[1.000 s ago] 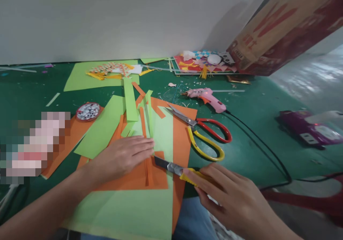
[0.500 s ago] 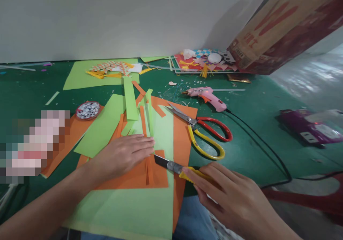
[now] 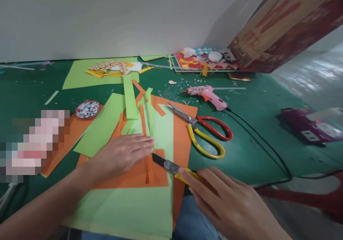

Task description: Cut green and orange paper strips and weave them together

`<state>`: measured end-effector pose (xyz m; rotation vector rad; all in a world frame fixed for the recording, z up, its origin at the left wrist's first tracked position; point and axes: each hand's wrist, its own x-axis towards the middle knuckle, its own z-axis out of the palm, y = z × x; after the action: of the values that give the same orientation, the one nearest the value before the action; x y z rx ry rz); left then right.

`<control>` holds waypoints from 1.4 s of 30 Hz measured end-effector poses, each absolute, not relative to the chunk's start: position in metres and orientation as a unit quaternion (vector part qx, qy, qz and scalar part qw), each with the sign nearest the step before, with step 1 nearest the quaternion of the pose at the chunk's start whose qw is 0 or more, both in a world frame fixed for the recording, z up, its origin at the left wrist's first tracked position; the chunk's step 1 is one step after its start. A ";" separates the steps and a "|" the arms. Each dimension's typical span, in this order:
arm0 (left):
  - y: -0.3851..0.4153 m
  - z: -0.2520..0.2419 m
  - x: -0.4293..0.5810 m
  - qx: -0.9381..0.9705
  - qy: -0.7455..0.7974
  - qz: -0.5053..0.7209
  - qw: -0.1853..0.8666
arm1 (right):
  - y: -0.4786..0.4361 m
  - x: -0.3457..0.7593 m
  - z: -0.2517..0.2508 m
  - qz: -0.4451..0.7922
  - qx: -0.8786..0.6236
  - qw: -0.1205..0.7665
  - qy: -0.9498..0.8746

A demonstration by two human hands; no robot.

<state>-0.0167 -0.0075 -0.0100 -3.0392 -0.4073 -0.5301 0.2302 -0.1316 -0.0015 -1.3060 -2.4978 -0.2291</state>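
My left hand [image 3: 125, 152] lies flat, fingers stretched together, pressing on narrow paper strips over an orange paper sheet [image 3: 120, 181]. In my right hand [image 3: 217, 193] is a yellow utility knife [image 3: 173, 167], its dark blade extended and the tip close to my left fingertips. A thin green strip [image 3: 150, 116] and an orange strip [image 3: 143, 120] run up from under the left fingers. Beneath everything lies a large light green sheet [image 3: 128, 208], with more orange paper [image 3: 184, 143] under its right side. My left fingers hide part of the strips.
Scissors [image 3: 191, 120] with red and yellow handles lie on the papers' right side. A pink glue gun [image 3: 207, 95] trails a black cord. A round dish of googly eyes [image 3: 88, 109] is at left, a purple power strip [image 3: 312, 125] at right. A paper bag [image 3: 284, 29] stands behind.
My right hand and the utility knife have shifted slightly left, bringing the blade tip nearer my left fingertips. My left hand stays in place.
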 end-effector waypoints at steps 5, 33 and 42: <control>-0.008 -0.010 -0.016 -0.978 -0.134 -0.162 0.013 | -0.137 0.220 -0.003 -0.073 -0.452 0.163 -0.874; -0.008 -0.008 -0.017 -0.979 -0.145 -0.139 -0.031 | -0.131 0.214 -0.005 -0.048 -0.498 0.186 -0.846; -0.008 -0.010 -0.016 -0.978 -0.135 -0.156 -0.013 | -0.125 0.213 -0.004 -0.039 -0.512 0.180 -0.839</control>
<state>-0.0165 -0.0076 -0.0096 -3.0997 -0.4284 -0.4946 0.2135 -0.1253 -0.0036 -1.4474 -2.3699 -0.1100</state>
